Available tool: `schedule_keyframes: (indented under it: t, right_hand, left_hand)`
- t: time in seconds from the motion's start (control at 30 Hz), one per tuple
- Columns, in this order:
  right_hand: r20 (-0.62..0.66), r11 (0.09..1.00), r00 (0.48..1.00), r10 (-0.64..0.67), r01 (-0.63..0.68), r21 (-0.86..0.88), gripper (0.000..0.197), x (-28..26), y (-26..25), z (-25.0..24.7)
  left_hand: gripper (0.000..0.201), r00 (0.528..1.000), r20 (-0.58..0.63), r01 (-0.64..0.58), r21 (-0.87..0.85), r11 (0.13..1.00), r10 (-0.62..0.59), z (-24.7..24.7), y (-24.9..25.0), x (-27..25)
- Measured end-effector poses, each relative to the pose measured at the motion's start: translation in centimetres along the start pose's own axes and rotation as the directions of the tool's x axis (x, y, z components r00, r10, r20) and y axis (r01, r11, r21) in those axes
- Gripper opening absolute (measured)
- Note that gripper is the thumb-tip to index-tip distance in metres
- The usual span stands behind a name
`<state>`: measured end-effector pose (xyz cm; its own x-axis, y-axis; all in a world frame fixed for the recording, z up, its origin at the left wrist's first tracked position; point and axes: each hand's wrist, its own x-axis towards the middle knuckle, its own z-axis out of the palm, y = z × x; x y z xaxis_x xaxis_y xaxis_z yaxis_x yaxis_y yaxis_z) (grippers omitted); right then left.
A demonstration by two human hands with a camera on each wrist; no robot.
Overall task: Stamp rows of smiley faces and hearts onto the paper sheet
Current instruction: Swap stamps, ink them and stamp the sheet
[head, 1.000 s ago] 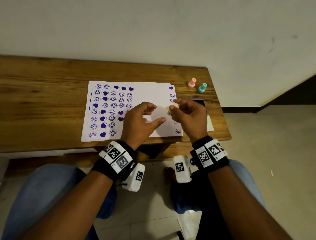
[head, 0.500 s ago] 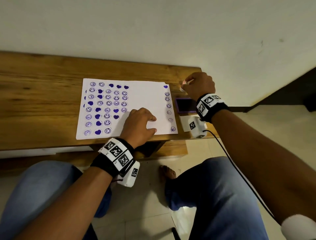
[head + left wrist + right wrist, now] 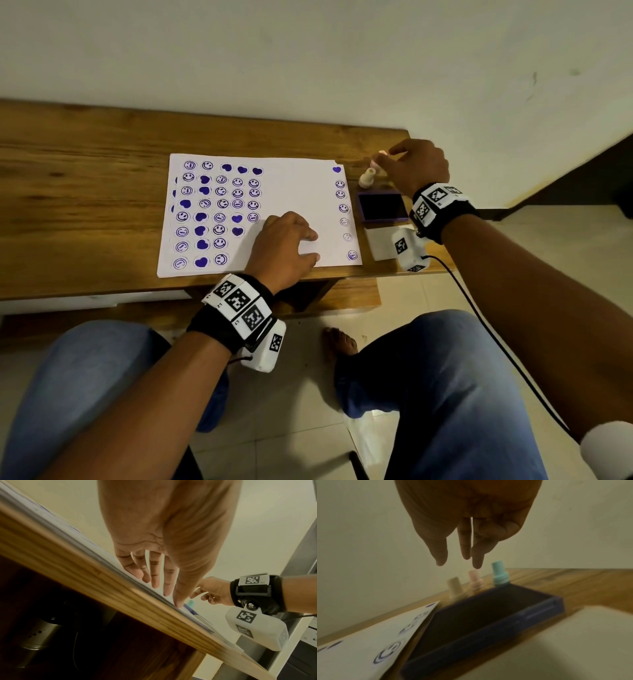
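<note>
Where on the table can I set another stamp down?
The bare wood left of the paper sheet is widest. The table's back strip along the wall is free too. It is crowded at the right end: three stamps, ink pad, white lid and right hand.

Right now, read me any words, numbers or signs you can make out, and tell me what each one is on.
No text reads clearly.
Left wristband: square code tags with tiny characters beside them, too small to read.
Right wristband: a tiny label beside its code tag, blurred.
Paper sheet: purple smiley and heart signs; some round prints hold lettering too small to read.
</note>
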<state>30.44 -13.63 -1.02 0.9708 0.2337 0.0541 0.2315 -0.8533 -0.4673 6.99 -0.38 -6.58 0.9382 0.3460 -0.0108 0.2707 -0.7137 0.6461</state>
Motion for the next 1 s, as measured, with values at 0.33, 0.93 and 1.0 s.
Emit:
schedule_keyframes:
  t: [0.33, 0.93, 1.0]
  right_hand:
    - [0.101, 0.997, 0.992, 0.073, -0.072, -0.008, 0.041, 1.7, 2.9, 0.0]
    - [0.278, 0.581, 0.959, 0.049, -0.254, 0.773, 0.009, -10.9, -1.7, -1.5]
    - [0.32, 0.532, 0.947, 0.029, -0.286, 0.797, 0.011, -13.2, -1.9, -0.1]
  left_hand:
    - [0.038, 1.0, -0.014, 0.022, -0.001, 1.0, -0.022, 0.0, 0.1, 0.1]
    - [0.047, 0.975, -0.219, -0.07, -0.475, 0.877, -0.041, -1.0, 2.5, -0.5]
    - [0.054, 0.979, -0.198, -0.064, -0.548, 0.834, -0.055, -1.2, 2.8, -0.5]
